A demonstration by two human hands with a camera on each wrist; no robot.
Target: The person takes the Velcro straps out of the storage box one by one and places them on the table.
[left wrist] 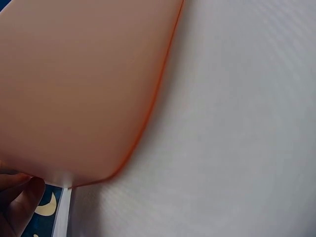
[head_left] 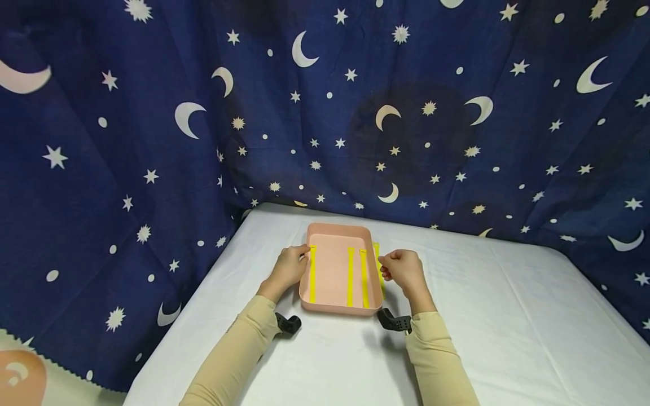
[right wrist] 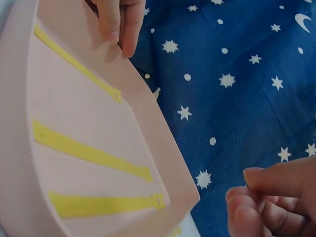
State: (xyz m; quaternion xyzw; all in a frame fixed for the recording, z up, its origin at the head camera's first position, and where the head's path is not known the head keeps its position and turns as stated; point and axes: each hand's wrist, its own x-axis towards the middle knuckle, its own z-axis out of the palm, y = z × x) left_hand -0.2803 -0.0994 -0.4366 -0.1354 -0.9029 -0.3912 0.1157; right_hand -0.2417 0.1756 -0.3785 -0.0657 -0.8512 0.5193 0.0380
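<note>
- A shallow pink rectangular tray (head_left: 330,276), upright at the lower centre of the frame.
- Three flat yellow strips, flared at one end, lie lengthwise inside: one left (head_left: 312,275), two right (head_left: 350,276) (head_left: 364,278).
- A fourth yellow strip (head_left: 376,248), just outside the right wall.

Left hand (head_left: 288,267) holds a pink tray (head_left: 331,270) (yellow strips (head_left: 350,277) inside).

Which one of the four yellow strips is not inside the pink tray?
The rightmost yellow strip in the head view, by the right hand: it lies outside the pink tray, whereas the other three strips lie inside.
</note>
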